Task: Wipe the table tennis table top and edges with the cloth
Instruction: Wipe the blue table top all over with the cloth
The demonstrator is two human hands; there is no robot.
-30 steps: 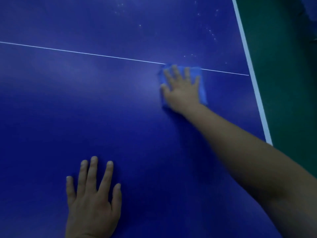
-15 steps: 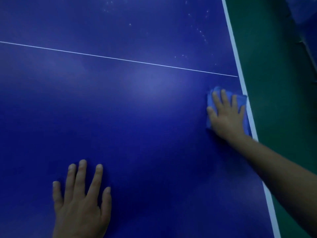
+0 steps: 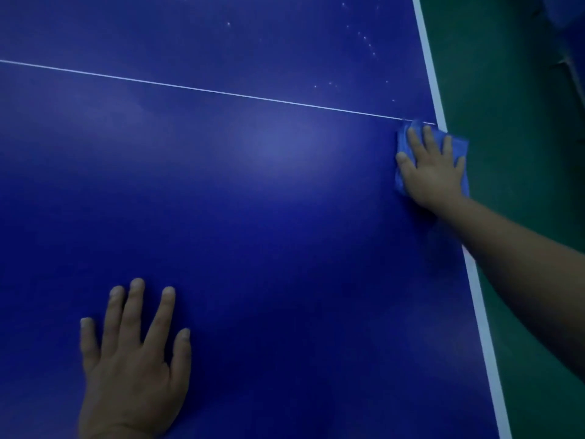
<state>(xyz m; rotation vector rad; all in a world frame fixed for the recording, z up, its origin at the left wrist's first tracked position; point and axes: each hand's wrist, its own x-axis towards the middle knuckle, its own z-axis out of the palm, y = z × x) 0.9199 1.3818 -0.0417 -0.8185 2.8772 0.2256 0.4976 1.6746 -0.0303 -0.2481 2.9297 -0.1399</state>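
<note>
The blue table tennis table top (image 3: 253,201) fills most of the view, crossed by a thin white centre line (image 3: 205,89). A folded blue cloth (image 3: 403,137) lies at the table's right side, over the white edge stripe (image 3: 425,42), just below the centre line. My right hand (image 3: 432,167) presses flat on the cloth with straight, spread fingers; part of the cloth hangs past the edge. My left hand (image 3: 133,353) rests flat on the table near the bottom left, fingers spread, holding nothing.
Green floor (image 3: 512,153) runs along the right of the table. Small white specks (image 3: 367,42) dot the table top beyond the centre line, near the right edge. A dark object (image 3: 569,42) shows at the upper right corner.
My right hand slid the cloth from the centre line in the middle out to the right edge stripe, then a little up along the edge. My left hand stayed planted on the table.
</note>
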